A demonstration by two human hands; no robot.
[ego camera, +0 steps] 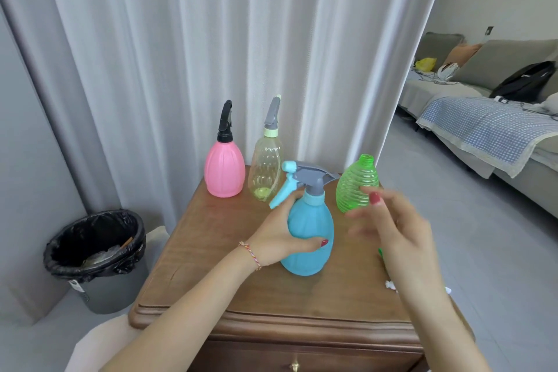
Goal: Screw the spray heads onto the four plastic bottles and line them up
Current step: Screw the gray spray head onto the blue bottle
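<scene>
Left grip (280,238) around blue bottle (311,238)

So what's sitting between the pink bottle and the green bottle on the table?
In the head view, the clear yellowish bottle stands right beside the pink bottle; nearer the green bottle and further forward, the left hand holds the blue bottle.

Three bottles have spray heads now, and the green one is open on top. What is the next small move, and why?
Probably set the blue bottle, which the left hand grips, beside the yellow bottle and pink bottle. Its spray head looks seated, and the right hand holds nothing. After that, only the green bottle lacks a head.
</scene>
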